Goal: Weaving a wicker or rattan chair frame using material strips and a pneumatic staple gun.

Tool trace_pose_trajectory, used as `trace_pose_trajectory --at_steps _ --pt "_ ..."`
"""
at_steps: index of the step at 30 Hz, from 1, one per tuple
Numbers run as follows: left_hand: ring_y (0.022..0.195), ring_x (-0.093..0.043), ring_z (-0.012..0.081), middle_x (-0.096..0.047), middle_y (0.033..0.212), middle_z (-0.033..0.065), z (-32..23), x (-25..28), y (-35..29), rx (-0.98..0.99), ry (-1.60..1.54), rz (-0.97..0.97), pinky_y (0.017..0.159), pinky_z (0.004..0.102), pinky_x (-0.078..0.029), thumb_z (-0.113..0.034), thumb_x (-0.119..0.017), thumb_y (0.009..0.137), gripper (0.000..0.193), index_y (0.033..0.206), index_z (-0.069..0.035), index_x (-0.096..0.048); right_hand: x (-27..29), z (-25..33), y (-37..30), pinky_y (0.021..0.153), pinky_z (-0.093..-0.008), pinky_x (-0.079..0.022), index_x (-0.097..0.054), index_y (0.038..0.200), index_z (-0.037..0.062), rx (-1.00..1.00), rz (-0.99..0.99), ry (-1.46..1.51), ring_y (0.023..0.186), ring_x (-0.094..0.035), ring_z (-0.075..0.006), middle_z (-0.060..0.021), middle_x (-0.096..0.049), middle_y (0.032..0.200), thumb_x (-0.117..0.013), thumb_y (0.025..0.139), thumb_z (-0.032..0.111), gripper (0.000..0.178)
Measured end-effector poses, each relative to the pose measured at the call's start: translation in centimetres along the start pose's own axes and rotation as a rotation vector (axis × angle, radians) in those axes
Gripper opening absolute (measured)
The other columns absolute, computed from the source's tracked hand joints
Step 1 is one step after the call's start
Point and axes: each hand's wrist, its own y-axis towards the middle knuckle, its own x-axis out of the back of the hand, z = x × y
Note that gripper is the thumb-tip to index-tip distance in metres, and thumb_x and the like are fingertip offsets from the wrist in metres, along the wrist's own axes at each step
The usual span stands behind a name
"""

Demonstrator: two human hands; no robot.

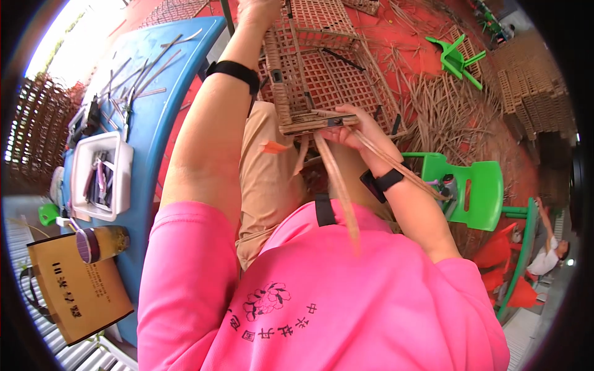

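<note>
A brown wicker frame with an open lattice weave stands in front of me, its near end above my lap. At its near right corner, my right hand is closed around the bundled edge, thumb on top and fingers below. A flat rattan strip passes by this hand and runs back along my forearm. Another strip hangs from the edge toward my shirt. My left hand is up at the frame's far left side, curled, partly cut off by the picture's top; what it holds is hidden.
On my left, a blue table carries loose strips, a white tray of tools and a jar. Green plastic chairs stand right, near a strip heap and stacked wicker panels. Another person is far right.
</note>
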Motion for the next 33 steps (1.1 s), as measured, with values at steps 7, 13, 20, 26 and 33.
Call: trace_pose_trajectory --at_steps 7,13,20,26,33 --pt "0.106 -0.066 0.0356 -0.067 0.119 0.0243 1.5 -1.5 -2.4 -0.398 0.205 -0.101 0.091 0.0455 -0.054 -0.024 -0.057 0.100 0.046 0.138 0.001 -0.055 -9.5 0.7 -6.6 0.091 -0.0463 -0.046 -0.063 0.096 0.0069 1.300 -0.153 -2.072 0.105 -0.055 -0.0350 -0.0177 -0.058 0.104 -0.063 0.076 -0.002 0.022" --pt "0.127 -0.049 0.0492 -0.055 0.129 0.0334 2.1 -1.8 -0.2 -0.048 -0.210 0.109 0.111 0.0492 -0.039 -0.012 -0.059 0.088 0.057 0.138 0.010 -0.046 -12.2 0.5 -3.6 0.092 -0.0365 -0.054 -0.067 0.128 -0.0006 0.638 -0.228 -1.133 0.108 -0.070 -0.0239 -0.0156 -0.075 0.113 -0.073 0.087 0.023 0.048" --pt "0.132 -0.046 0.0481 -0.051 0.135 0.0352 2.4 -2.6 -0.6 -0.100 -0.034 0.083 0.112 0.0499 -0.036 -0.019 -0.060 0.089 0.061 0.139 0.011 -0.043 -11.1 -2.1 -4.6 0.069 -0.0506 -0.050 -0.073 0.077 0.0066 0.934 -0.338 -1.849 0.072 -0.067 -0.0392 -0.0165 -0.069 0.073 -0.065 0.092 0.044 0.041" --pt "0.123 -0.052 0.0498 -0.055 0.125 0.0325 2.6 -1.9 -0.6 -0.116 -0.065 0.014 0.107 0.0517 -0.040 -0.011 -0.064 0.087 0.055 0.135 0.008 -0.046 -11.3 -2.8 -3.9 0.071 -0.0501 -0.046 -0.064 0.064 0.0056 1.044 -0.383 -1.868 0.065 -0.060 -0.0415 -0.0180 -0.063 0.065 -0.062 0.094 0.047 0.052" --pt "0.127 -0.052 0.0488 -0.055 0.134 0.0342 3.4 -0.7 -0.7 -0.089 -0.093 0.016 0.109 0.0495 -0.039 -0.021 -0.065 0.090 0.061 0.139 0.010 -0.047 -11.3 -3.3 -3.4 0.074 -0.0471 -0.044 -0.063 0.066 0.0077 1.083 -0.340 -1.881 0.070 -0.061 -0.0373 -0.0141 -0.063 0.068 -0.063 0.094 0.043 0.044"
